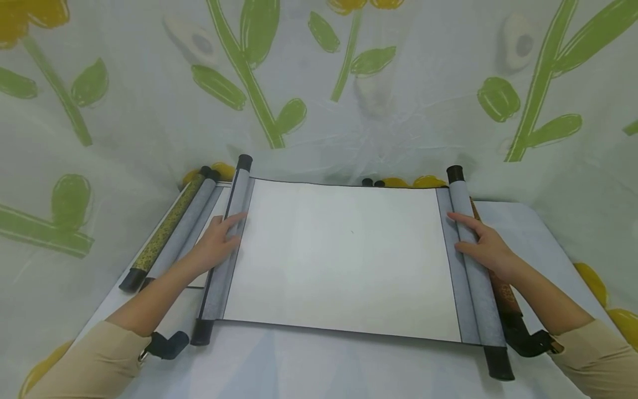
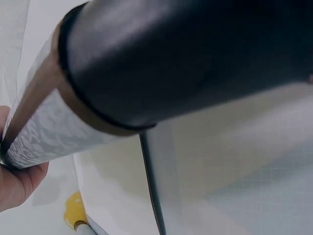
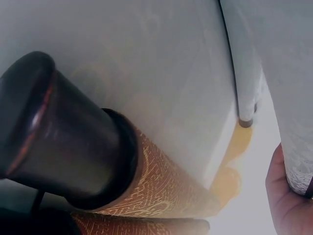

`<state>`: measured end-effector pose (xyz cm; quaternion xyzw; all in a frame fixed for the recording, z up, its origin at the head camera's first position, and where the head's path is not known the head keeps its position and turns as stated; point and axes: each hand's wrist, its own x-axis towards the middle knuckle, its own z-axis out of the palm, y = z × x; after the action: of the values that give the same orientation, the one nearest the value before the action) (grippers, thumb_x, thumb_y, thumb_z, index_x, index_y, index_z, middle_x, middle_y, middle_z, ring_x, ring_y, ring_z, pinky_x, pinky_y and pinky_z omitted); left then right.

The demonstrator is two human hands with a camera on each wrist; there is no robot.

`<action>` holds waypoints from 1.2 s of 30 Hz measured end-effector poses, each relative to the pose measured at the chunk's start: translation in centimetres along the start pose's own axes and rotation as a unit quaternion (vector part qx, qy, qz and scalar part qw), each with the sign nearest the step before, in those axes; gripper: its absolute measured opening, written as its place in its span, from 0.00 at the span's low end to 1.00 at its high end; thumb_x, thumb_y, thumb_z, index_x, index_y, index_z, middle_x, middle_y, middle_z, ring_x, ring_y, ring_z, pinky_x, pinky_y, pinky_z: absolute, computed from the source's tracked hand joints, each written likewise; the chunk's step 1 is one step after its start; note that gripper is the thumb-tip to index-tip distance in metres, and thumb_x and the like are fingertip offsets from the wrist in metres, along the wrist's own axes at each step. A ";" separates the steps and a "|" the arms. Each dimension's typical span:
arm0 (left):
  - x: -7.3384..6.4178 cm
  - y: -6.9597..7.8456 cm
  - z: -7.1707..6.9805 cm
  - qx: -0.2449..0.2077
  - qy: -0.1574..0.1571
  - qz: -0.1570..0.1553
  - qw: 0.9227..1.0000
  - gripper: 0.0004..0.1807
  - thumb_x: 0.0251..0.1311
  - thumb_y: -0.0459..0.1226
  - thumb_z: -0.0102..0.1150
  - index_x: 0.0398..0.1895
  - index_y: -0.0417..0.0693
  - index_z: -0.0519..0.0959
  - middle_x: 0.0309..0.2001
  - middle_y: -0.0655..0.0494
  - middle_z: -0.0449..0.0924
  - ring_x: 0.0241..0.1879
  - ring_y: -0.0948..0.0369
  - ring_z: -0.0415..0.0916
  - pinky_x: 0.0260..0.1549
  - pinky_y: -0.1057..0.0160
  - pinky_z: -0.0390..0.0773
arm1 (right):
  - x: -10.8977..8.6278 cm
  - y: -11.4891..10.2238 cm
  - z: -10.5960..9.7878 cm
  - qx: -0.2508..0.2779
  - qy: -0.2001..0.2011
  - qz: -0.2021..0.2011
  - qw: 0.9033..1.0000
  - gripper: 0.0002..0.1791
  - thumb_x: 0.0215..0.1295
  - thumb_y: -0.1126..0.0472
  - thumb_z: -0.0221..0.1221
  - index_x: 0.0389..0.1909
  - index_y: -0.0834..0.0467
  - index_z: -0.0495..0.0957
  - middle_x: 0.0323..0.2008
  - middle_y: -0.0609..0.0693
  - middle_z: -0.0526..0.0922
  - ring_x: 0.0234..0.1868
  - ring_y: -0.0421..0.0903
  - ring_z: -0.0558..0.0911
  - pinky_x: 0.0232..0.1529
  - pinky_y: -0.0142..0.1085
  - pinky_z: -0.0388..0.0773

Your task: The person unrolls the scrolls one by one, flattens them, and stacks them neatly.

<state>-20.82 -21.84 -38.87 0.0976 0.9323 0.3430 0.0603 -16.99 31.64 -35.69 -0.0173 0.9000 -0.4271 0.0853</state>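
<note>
A large black end cap [image 2: 186,58] fills the upper part of the left wrist view, running out past the top and right edges. It sits on a silver-grey patterned roller [image 2: 61,125], tilted across the view toward the lower left, with a brown strip [image 2: 36,93] along its side. At the left edge, the left hand [image 2: 22,188], partly cut off, grips the roller's far part. Below, a dark line [image 2: 151,186] descends beside a pale, faintly gridded surface [image 2: 254,161]. Lower left, a yellow shape [image 2: 75,208] touches a grey rod [image 2: 84,228].
</note>
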 end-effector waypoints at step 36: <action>0.9 -3.4 -5.1 0.007 0.104 -0.017 0.994 0.32 0.64 0.31 0.51 0.71 0.43 0.57 0.62 0.25 0.54 0.62 0.32 0.55 0.54 0.33 0.60 | 3.4 -2.7 2.3 0.057 -0.011 -0.018 0.998 0.45 0.64 0.62 0.59 0.75 0.47 0.43 0.75 0.56 0.37 0.73 0.61 0.41 0.64 0.64 0.46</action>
<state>-23.10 -27.35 -37.26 0.0463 0.9372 0.3441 -0.0316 -20.06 27.81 -35.50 -0.0329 0.8726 -0.4793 0.0881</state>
